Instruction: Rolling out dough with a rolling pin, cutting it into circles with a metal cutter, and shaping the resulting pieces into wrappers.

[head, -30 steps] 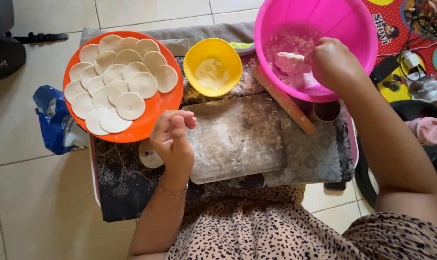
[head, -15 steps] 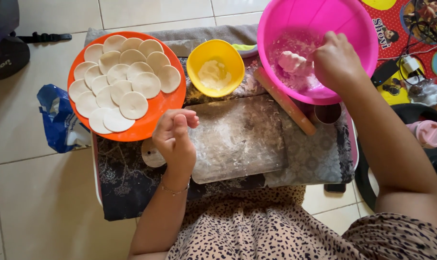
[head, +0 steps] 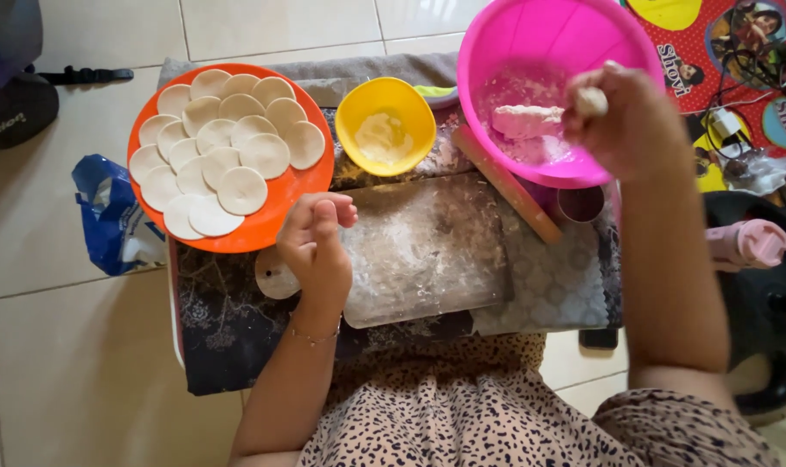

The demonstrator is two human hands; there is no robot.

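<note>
While the right hand [head: 626, 121] pinches a small dough piece [head: 591, 101] over the pink bowl [head: 497, 52], above the floured board [head: 423, 251], the left hand [head: 317, 242] rests loosely curled, empty, at the board's left edge, ready.

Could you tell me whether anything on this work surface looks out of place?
One dough disc lies alone on the dark cloth, beside the left hand, apart from the stack on the orange plate. Flour is smeared over the board. Nothing looks damaged.
</note>
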